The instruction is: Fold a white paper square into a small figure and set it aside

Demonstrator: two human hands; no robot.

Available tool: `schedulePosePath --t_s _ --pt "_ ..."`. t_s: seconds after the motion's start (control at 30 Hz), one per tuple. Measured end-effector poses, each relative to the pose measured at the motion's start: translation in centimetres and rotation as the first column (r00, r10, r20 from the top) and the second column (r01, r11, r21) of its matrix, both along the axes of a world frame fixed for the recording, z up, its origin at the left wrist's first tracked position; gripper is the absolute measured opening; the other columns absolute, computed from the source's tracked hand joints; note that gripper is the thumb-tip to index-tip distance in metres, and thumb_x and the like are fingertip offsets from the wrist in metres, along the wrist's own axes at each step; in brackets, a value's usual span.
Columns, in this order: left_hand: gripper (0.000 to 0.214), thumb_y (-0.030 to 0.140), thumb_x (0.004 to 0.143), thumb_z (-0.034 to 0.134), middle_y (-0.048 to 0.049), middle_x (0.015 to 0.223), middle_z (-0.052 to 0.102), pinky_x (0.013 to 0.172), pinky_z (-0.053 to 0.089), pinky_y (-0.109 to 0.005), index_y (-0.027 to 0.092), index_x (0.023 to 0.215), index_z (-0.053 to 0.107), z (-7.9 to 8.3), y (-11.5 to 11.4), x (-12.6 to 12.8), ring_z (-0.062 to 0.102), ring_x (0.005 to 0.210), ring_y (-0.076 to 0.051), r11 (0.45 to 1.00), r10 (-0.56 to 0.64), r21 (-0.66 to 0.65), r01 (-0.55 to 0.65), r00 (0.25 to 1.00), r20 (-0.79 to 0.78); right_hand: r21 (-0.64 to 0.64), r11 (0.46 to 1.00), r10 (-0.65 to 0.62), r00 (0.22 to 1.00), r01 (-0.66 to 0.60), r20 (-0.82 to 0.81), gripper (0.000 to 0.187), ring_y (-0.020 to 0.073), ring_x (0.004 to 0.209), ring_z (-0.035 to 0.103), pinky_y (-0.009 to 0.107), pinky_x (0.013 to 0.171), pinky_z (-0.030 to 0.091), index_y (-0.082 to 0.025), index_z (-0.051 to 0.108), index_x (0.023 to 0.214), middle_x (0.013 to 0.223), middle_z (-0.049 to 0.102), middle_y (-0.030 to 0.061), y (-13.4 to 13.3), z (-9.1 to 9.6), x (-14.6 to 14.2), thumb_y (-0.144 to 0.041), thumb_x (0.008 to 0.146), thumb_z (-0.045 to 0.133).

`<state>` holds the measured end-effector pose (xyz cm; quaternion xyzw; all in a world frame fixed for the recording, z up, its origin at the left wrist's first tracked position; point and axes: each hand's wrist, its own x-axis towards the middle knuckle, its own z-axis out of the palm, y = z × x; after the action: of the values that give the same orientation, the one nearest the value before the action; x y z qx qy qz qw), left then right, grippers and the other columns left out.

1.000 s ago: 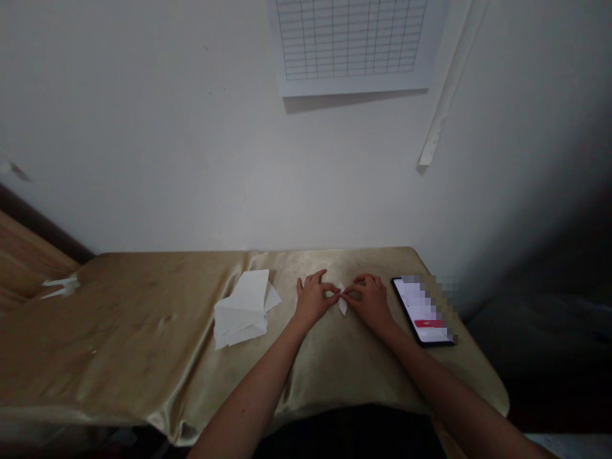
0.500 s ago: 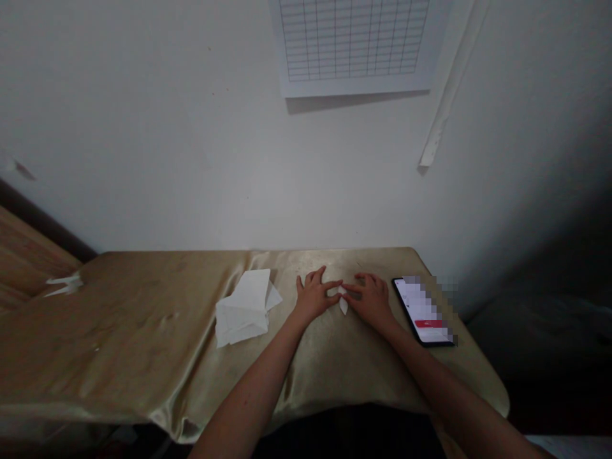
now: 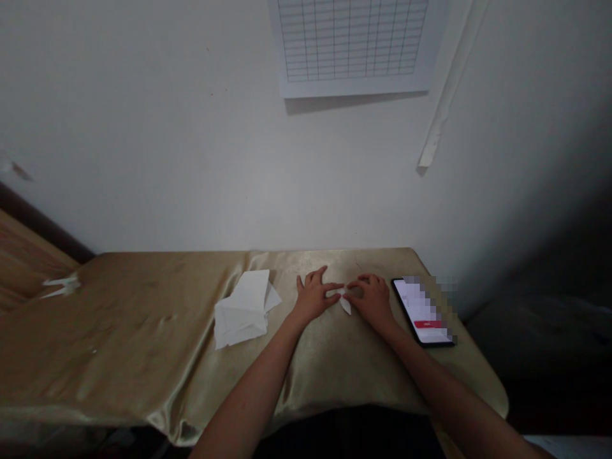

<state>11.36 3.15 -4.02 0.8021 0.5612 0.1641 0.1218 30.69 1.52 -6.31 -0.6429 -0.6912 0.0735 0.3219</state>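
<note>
A small white folded piece of paper [image 3: 345, 306] with a pointed lower end sits on the cloth between my two hands. My left hand [image 3: 315, 296] has its thumb and index finger at the paper's left side, while its other fingers are raised and spread. From the other side, my right hand [image 3: 373, 298] pinches the paper with thumb and index finger, the rest of its fingers curled. Fingertips cover the paper's upper part. Left of my left hand lies a loose pile of white paper sheets [image 3: 248, 306].
A smartphone [image 3: 421, 312] with a lit screen lies right of my right hand. Gold satin cloth [image 3: 143, 319] with folds covers the table, which stands against a white wall [image 3: 191, 159]. A gridded sheet [image 3: 354, 44] hangs there. White scraps [image 3: 62, 285] lie at the far left.
The paper's pointed lower end has swung slightly to the right. My right fingertips have shifted a little to the right, while my left hand stays nearly in place.
</note>
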Motion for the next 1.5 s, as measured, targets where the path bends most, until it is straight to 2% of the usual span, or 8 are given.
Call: schedulePosePath --t_s 0.3,0.5,0.67,0.87,0.97,1.1,1.4,1.5 --pt "0.021 0.039 0.083 0.076 0.0 0.153 0.046 0.117 0.012 -0.069 0.04 0.104 0.076 0.3 0.2 -0.2 0.036 0.142 -0.032 0.999 0.033 -0.019 -0.031 0.996 0.084 0.003 0.995 0.096 0.994 -0.096 -0.048 0.008 0.0279 0.117 0.049 0.045 0.104 0.037 -0.03 0.08 0.088 0.115 0.062 0.0074 -0.2 0.6 0.1 -0.033 0.083 0.074" --pt "0.019 0.032 0.077 0.083 -0.0016 0.147 0.052 0.118 0.022 -0.06 0.032 0.095 0.076 0.0 0.5 -0.2 0.042 0.138 -0.029 0.998 0.043 0.035 -0.048 0.989 0.141 0.049 0.979 0.199 0.978 -0.196 -0.059 0.011 0.0272 0.116 0.049 0.044 0.103 0.041 -0.028 0.08 0.093 0.113 0.064 0.0084 -0.3 0.6 0.0 -0.028 0.086 0.071" --pt "0.015 0.028 0.075 0.084 -0.0012 0.141 0.058 0.116 0.028 -0.055 0.029 0.088 0.076 -0.1 0.5 -0.1 0.046 0.133 -0.027 0.993 -0.006 0.119 -0.017 0.982 0.19 0.122 0.963 0.251 0.965 -0.241 -0.073 0.007 0.0265 0.116 0.049 0.044 0.103 0.039 -0.027 0.078 0.087 0.11 0.065 0.0068 -0.1 0.6 0.1 -0.025 0.084 0.072" --pt "0.014 0.03 0.081 0.08 -0.0017 0.139 0.06 0.116 0.028 -0.053 0.032 0.094 0.077 0.3 0.1 0.0 0.048 0.132 -0.026 0.978 -0.015 0.206 -0.027 0.98 0.199 0.194 0.973 0.132 0.991 -0.127 -0.014 0.004 0.0256 0.109 0.051 0.042 0.1 0.037 -0.021 0.071 0.08 0.1 0.067 0.0072 -0.6 1.1 0.1 -0.02 0.082 0.068" --pt "0.009 0.031 0.084 0.076 -0.0023 0.137 0.061 0.117 0.028 -0.053 0.031 0.093 0.078 0.3 0.0 -0.1 0.049 0.13 -0.026 0.968 0.055 0.231 -0.101 0.978 0.199 0.181 0.976 0.111 0.992 -0.12 0.061 0.005 0.026 0.108 0.052 0.044 0.103 0.033 -0.021 0.068 0.078 0.098 0.068 0.0067 -1.0 1.3 0.0 -0.018 0.081 0.066" --pt "0.008 0.033 0.085 0.074 -0.0032 0.133 0.063 0.115 0.03 -0.053 0.031 0.09 0.079 0.3 0.0 -0.4 0.05 0.127 -0.027 0.961 0.135 0.214 -0.174 0.973 0.185 0.119 0.976 0.171 0.981 -0.18 0.089 0.007 0.0254 0.108 0.055 0.049 0.112 0.023 -0.022 0.068 0.08 0.094 0.072 0.004 -1.3 1.6 -0.4 -0.018 0.083 0.063" --pt "0.013 0.038 0.086 0.072 -0.0028 0.138 0.061 0.116 0.029 -0.053 0.033 0.093 0.081 0.1 -0.3 0.2 0.049 0.13 -0.029 0.981 0.13 0.134 -0.142 0.987 0.091 0.036 0.967 0.247 0.962 -0.253 0.118 0.015 0.0258 0.108 0.058 0.061 0.116 0.01 -0.025 0.075 0.093 0.1 0.073 0.0041 -1.6 2.1 -0.6 -0.032 0.091 0.062" --pt "0.015 0.04 0.086 0.072 -0.0031 0.138 0.061 0.116 0.029 -0.053 0.033 0.096 0.081 -0.1 -0.3 0.4 0.048 0.13 -0.029 0.983 0.128 0.119 -0.138 0.988 0.082 0.02 0.965 0.26 0.96 -0.263 0.102 0.018 0.0248 0.106 0.058 0.061 0.116 0.013 -0.025 0.076 0.088 0.099 0.072 0.0045 -1.5 2.0 -0.5 -0.032 0.092 0.059"
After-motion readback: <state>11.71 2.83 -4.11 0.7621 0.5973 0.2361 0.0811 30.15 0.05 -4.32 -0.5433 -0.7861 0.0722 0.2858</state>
